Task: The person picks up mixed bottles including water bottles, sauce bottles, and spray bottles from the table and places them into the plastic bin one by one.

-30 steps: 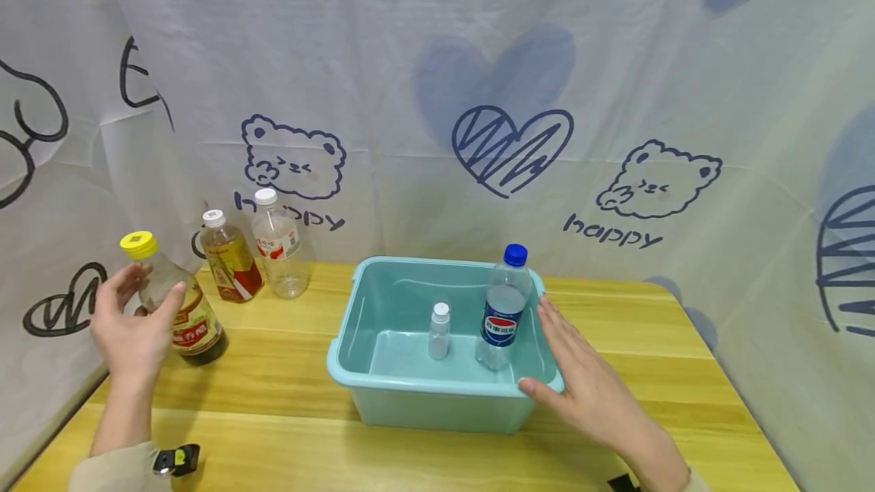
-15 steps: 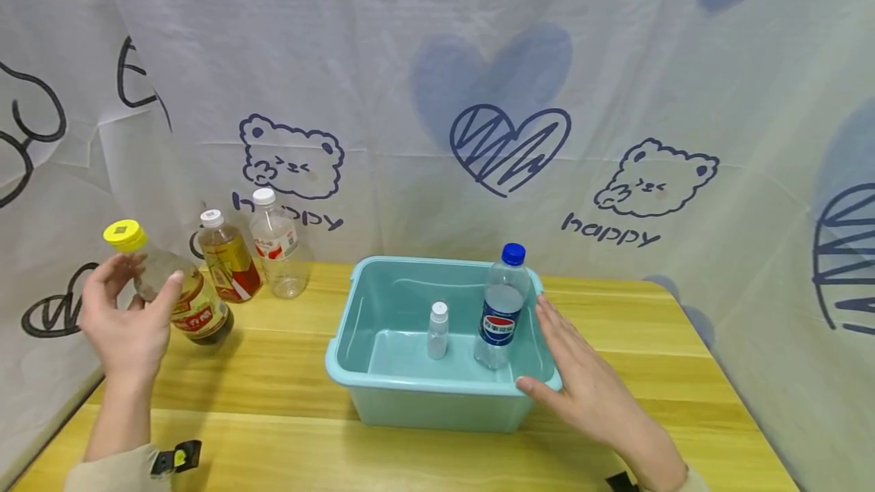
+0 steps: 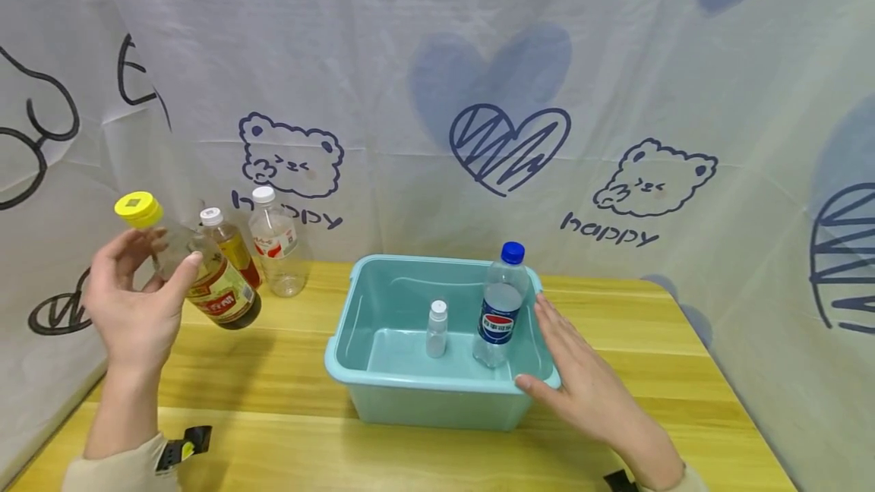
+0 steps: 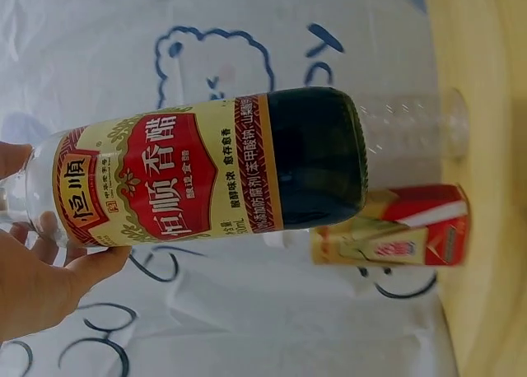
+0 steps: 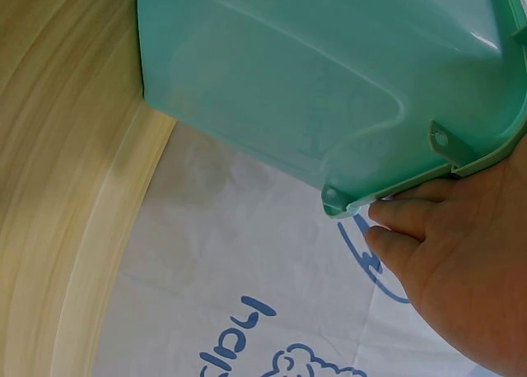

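My left hand (image 3: 135, 317) grips a vinegar bottle (image 3: 222, 293) by its neck, below the yellow cap. The bottle is raised over the table's left side and tilted, its base toward the right. Dark liquid fills its lower end, and a red and cream label (image 4: 169, 175) faces the left wrist camera. My right hand (image 3: 581, 378) lies along the right rim of a light teal plastic bin (image 3: 437, 408), fingers straight, thumb at the front corner. Inside the bin stand a small white-capped bottle (image 3: 437, 332) and a Pepsi bottle (image 3: 497, 317) with a blue cap.
Behind the vinegar bottle stand a yellow and red labelled bottle (image 3: 235, 245), partly hidden, and a clear bottle (image 3: 276, 249) with a white cap. A printed white curtain (image 3: 383, 97) hangs along the back of the wooden table (image 3: 287, 446).
My left hand has lifted the vinegar bottle off the table and moved it a little rightward, its base swinging right and up. The right hand has stayed at the bin's rim.
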A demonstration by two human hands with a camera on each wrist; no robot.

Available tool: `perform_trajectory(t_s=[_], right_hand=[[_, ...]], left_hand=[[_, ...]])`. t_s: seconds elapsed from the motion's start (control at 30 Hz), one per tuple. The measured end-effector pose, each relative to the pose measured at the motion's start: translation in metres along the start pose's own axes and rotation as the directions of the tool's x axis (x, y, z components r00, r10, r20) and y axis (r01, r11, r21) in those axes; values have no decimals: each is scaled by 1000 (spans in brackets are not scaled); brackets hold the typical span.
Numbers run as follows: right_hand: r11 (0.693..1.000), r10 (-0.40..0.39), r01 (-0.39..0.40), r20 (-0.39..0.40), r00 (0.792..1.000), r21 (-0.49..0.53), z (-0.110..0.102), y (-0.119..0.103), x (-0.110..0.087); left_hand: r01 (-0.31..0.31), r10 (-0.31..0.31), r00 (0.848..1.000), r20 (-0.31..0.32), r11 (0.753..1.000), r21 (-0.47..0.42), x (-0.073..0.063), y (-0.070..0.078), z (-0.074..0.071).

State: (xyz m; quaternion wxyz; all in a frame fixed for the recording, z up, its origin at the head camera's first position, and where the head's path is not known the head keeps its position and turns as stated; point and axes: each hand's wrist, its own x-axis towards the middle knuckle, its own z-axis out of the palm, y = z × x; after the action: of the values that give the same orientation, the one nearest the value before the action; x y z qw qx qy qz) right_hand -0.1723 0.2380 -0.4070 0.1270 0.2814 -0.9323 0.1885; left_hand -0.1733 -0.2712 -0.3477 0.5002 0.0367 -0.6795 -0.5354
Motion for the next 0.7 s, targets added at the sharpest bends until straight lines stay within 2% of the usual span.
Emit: perform_trajectory(t_s=[0.3, 0.4, 0.53, 0.7], right_hand=[[1000, 15, -15, 9, 1000, 4, 0, -1, 0], [1000, 19, -19, 11, 1000, 4, 0, -1, 0], [1000, 19, -19, 10, 1000, 7, 0, -1, 0], [1000, 16, -16, 6, 1000, 3, 0, -1, 0]], left_hand=[[-24, 35, 997, 72, 988, -155, 3, 25, 19], [-5, 27, 995, 96, 974, -226, 5, 32, 26], [24, 22, 991, 134, 944, -330, 8, 43, 35], [23, 45, 980, 191, 941, -338, 11, 58, 47]])
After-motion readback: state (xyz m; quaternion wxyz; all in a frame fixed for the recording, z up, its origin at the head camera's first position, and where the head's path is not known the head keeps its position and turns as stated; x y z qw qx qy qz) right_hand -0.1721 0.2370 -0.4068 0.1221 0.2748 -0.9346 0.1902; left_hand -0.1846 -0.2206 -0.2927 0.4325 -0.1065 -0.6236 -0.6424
